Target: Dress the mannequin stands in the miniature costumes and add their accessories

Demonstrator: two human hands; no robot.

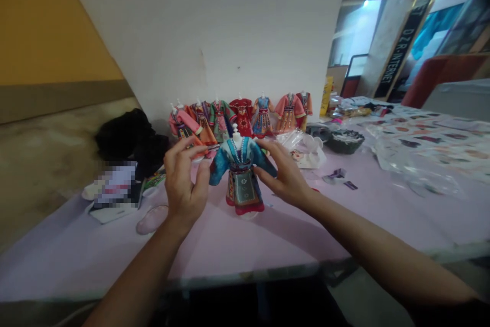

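- Miniature robe (244,192) on a small white dress form (237,137), upright, front toward the camera, mid-view just above the near part of the tabletop (268,248)
- Robe look: blue sleeves flared out to both sides, pale blue shoulders, turquoise collar bands with a white beaded trim, grey-green front panel with small pale motifs, patterned sides, dark red hem
- Pale round base shows under the hem; form's knobbed neck sticks up above the collar
- Left hand (186,181): fingers curved, thumb well apart from them, gap facing the robe's sleeve on that side; thumb tip right beside the sleeve, cannot tell if touching
- Right hand (285,176): fingers bent at the shoulder and upper sleeve, thumb lower, in front of the other sleeve; sleeve lies between thumb and fingers, cannot tell if pinched
- Near edge of tabletop runs below both forearms; bare pink surface between robe and that edge
- Behind robe: row of dressed miniature forms, incl. red dress (241,118), backed by large white board (229,36); tight on that side
- Left side: black cloth (130,135) farther back, pinkish translucent piece (151,220) near left wrist
- Right side: purple scraps (337,176) past the right hand, dark bowl (346,142) farther back, clear plastic sheeting (413,161) beyond; bare strip between scraps and near edge, partly crossed by right forearm
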